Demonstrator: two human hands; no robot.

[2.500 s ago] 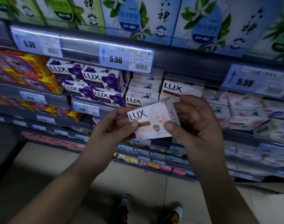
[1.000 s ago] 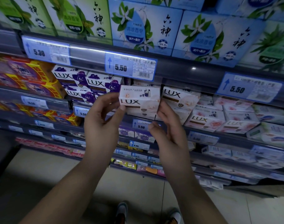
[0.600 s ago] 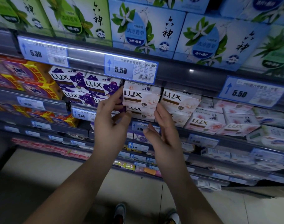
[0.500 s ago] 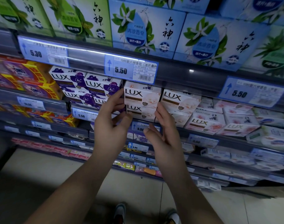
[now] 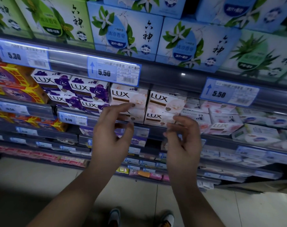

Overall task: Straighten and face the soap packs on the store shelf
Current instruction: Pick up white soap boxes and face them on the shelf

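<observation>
You've got white LUX packs (image 5: 129, 97) at 12: brown band, cream flower print. Purple-flower LUX packs (image 5: 88, 89) at 10, white ground. Pink-rose LUX pack (image 5: 224, 127) at 3. Price tags (image 5: 114, 73) blue, black digits. Blue boxes (image 5: 126, 30) at 12, white blossoms, green leaves. Green boxes (image 5: 57, 18) at 11. Red-yellow packs (image 5: 13, 84) at 9.

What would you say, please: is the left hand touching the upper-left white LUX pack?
Cannot tell: in the head view the left hand overlaps the upper-left white LUX pack, hiding any gap.
</observation>
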